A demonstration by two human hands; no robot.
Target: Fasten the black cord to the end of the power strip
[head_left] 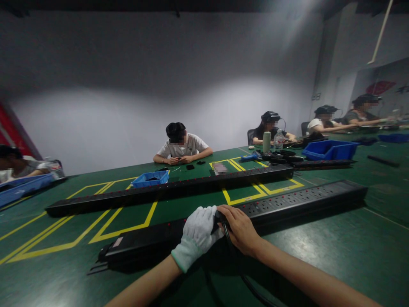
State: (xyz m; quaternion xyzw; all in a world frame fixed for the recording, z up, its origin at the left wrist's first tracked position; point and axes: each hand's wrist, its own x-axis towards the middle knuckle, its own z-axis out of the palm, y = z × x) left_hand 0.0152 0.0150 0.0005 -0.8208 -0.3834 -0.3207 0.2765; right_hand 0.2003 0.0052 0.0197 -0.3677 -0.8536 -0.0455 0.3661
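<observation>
A long black power strip with a row of sockets and small red switches lies slantwise on the green table in front of me. My left hand, in a white knitted glove, is closed at the strip's middle. Bare, my right hand meets it there with curled fingers. Between them is a black plug, mostly hidden by the fingers and pressed against the socket face. Its black cable hangs from under my right hand towards the near edge. Whether the plug's pins are in a socket cannot be seen.
A second black power strip lies behind, across yellow tape lines. Small blue tray, blue bins, a green bottle and a clear bottle stand farther off. A co-worker sits opposite; others sit left and right.
</observation>
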